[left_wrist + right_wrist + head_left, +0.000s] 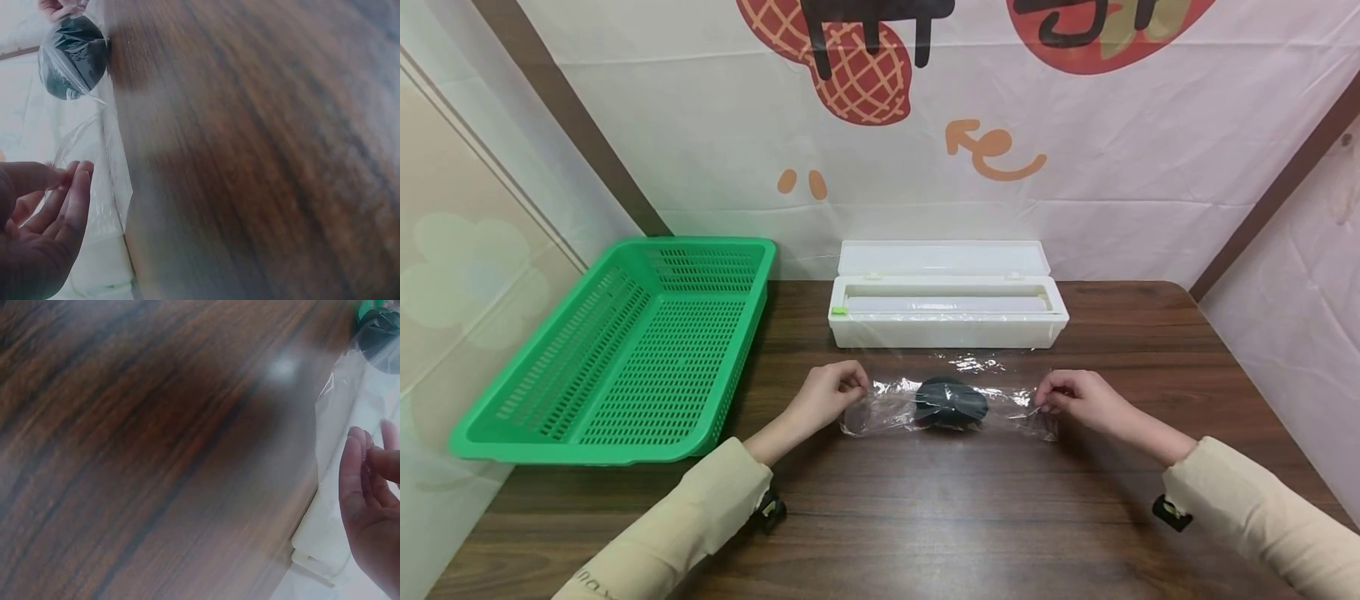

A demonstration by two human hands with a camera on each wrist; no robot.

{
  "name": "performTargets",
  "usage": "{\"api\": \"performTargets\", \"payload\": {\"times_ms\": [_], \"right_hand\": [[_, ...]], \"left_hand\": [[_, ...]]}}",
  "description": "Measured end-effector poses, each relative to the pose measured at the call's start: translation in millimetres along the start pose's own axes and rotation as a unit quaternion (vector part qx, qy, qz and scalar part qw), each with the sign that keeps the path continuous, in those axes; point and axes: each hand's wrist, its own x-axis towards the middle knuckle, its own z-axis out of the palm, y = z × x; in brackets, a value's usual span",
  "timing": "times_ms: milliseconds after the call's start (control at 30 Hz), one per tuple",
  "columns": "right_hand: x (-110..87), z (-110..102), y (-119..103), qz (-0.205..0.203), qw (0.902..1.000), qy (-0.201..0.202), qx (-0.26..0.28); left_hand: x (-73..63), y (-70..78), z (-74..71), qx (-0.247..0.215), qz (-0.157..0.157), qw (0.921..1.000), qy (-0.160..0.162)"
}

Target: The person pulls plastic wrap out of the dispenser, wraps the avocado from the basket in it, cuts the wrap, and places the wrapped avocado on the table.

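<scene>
A dark, rounded object (951, 404) sits in the middle under a sheet of clear cling film (887, 408); its exact kind is hard to tell through the shine. My left hand (827, 396) pinches the film's left end between thumb and fingertips. At the opposite end, my right hand (1090, 404) pinches the film the same way. The left wrist view shows the dark object (75, 56) with creased film drawn over it. In the right wrist view, film (340, 406) stretches from the fingertips toward the object.
Behind the hands stands a white cling film box (947, 333), its lid raised and a roll inside. A green slotted basket (602, 452) stands at the left on the brown wooden table (925, 533). Printed cloth hangs along the back and sides.
</scene>
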Motion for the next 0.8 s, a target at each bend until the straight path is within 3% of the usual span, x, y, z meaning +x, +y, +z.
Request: {"api": "performTargets", "payload": {"times_ms": [167, 467, 800], "right_hand": [[-0.1, -0.6, -0.5, 0.015, 0.9997, -0.015, 0.014], [1.2, 1.7, 1.3, 0.018, 0.9994, -0.012, -0.026], [0.9, 5.0, 4.1, -0.004, 0.9978, -0.016, -0.065]], "left_hand": [[0.1, -1.4, -0.2, 0.020, 0.002, 0.9995, -0.024], [0.7, 0.2, 0.7, 0.028, -0.014, 0.9983, -0.050], [0.5, -1.5, 5.8, 0.039, 0.017, 0.9960, -0.078]]}}
